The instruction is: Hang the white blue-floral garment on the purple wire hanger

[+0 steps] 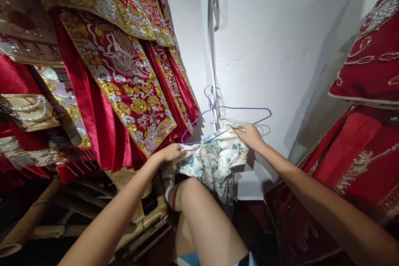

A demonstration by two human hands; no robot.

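Observation:
A white garment with a blue and green floral print (222,156) hangs between my two hands above my bent knee. At its left upper edge, the fingers of my left hand (170,152) are closed on the cloth. My right hand (249,136) pinches the opposite upper edge. Just above the garment is a purple wire hanger (240,108), its hook on a white metal upright (210,50) at the wall. The hanger's lower left corner meets the cloth by my left hand; the cloth hides part of its bottom bar.
Red robes with gold and silver embroidery (124,62) hang close on the left. More red beaded clothing (368,66) hangs on the right. A bamboo frame (46,203) stands low at the left. Behind the hanger is a white wall (264,50).

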